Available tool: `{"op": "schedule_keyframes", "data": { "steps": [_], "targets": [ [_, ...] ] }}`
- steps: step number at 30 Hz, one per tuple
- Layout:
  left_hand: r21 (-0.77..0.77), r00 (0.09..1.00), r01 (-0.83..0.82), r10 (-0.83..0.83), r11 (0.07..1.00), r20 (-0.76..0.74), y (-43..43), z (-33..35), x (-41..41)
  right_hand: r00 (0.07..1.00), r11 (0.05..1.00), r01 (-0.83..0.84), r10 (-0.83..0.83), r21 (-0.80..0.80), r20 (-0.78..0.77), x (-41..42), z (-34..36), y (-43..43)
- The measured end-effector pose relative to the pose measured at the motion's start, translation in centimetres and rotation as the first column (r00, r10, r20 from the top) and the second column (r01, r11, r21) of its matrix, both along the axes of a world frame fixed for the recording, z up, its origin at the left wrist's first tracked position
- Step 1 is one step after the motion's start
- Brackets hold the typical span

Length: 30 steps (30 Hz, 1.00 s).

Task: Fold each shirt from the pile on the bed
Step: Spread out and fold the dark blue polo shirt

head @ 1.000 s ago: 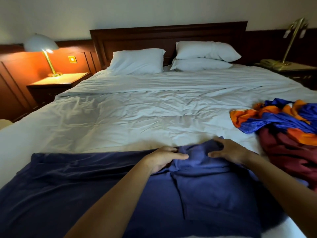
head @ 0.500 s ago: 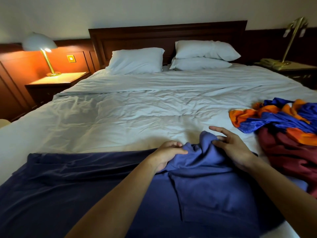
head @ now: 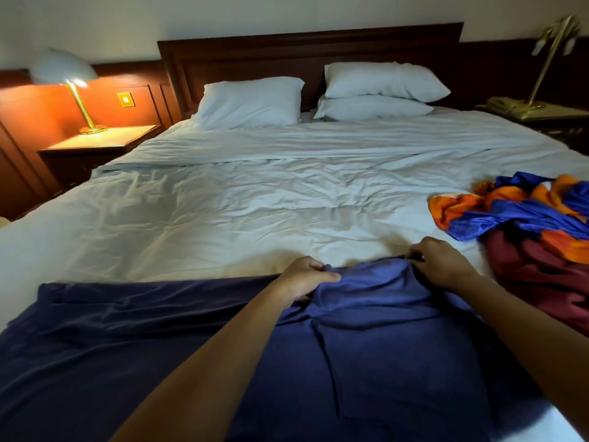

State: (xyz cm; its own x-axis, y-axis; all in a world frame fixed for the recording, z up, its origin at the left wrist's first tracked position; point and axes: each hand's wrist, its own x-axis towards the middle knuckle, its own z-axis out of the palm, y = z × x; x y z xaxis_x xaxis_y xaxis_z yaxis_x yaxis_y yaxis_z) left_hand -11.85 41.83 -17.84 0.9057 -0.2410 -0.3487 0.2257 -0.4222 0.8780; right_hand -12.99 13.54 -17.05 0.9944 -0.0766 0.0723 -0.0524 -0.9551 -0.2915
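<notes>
Shirt [head: 127,346], navy, lies spread across the near end of the bed [head: 223,212], left hand [head: 302,277] clenching its far edge, right hand [head: 443,263] pinching the same edge. It looks soft, limp and probably light, so it is best taken at the corners. Far right lies the pile [head: 526,237].

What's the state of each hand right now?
Left hand: closed, gripping a bunched fold of the blue shirt.
Right hand: closed, pinching the same shirt's far edge.

free room: bare white duvet [head: 255,202] spans 9 to 1 o'clock of view centre. obstacles: crumpled shirt pile [head: 535,224] at 3 o'clock; pillows [head: 251,100] at 12 o'clock; navy shirt [head: 127,346] spread at 6 o'clock; lit lamp [head: 63,70] at 10 o'clock, beside the bed.
</notes>
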Motion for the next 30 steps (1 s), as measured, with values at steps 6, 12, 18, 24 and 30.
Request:
{"op": "schedule_keyframes", "data": {
  "steps": [6,12,18,24,30],
  "targets": [
    [-0.024,0.999,-0.039,0.039,0.999,0.031,0.6,-1.4,0.2,0.983,0.977,0.181,-0.178,-0.115,0.037,-0.2,0.1,-1.5],
    [-0.008,1.000,-0.026,0.026,1.000,-0.015,0.7,-0.9,-0.1,0.990,0.991,0.135,-0.134,-0.024,0.039,-0.9,0.0,-1.3],
    [0.005,0.974,0.227,-0.227,0.974,0.008,1.0,-0.4,-1.1,0.987,0.927,-0.119,0.151,0.355,-0.064,-5.3,2.9,1.7],
    [-0.070,0.898,0.439,-0.440,0.896,-0.007,2.2,0.9,-2.4,0.959,0.808,-0.216,0.280,0.548,-0.036,-8.4,2.1,1.5],
    [-0.191,0.860,0.502,-0.510,0.843,0.011,0.9,1.1,-3.1,0.930,0.782,-0.100,0.292,0.615,-0.221,-7.4,2.3,1.7]
  ]
}}
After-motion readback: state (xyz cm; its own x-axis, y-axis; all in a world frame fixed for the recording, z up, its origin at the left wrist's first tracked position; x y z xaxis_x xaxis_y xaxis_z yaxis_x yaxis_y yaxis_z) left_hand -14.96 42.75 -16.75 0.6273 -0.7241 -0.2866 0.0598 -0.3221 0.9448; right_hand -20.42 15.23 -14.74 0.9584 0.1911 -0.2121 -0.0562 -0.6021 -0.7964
